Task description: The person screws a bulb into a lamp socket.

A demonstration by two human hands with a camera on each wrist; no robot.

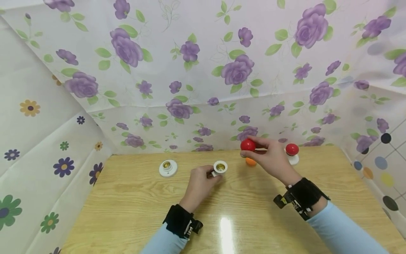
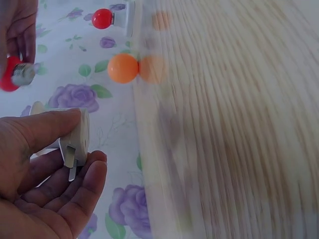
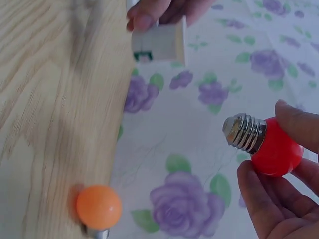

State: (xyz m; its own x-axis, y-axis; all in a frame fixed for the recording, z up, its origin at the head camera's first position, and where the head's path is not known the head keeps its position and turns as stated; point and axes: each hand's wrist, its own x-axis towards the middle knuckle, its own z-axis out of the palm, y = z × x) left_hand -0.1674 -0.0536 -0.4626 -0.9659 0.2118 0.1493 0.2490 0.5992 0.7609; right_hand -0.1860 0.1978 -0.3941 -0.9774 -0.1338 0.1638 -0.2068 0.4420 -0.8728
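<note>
My left hand [image 1: 200, 183] grips a white plug-in lamp socket [image 1: 220, 167] between thumb and fingers. Its brass-coloured opening shows in the head view, and two flat metal prongs [image 2: 71, 160] stick out in the left wrist view. To the right and a little higher, my right hand [image 1: 275, 158] pinches a red light bulb [image 1: 247, 145] by its round part. The bulb's screw base [image 3: 245, 132] is bare and points toward the socket in the right wrist view. A gap separates bulb and socket.
On the wooden table [image 1: 142, 211] lies an orange bulb [image 1: 251, 162], below my right hand. Another red bulb [image 1: 292, 149] sits in a white holder [image 1: 294, 160] at the right. A round white socket [image 1: 168, 168] stands at the left. Flowered cloth [image 1: 203, 88] hangs behind the table.
</note>
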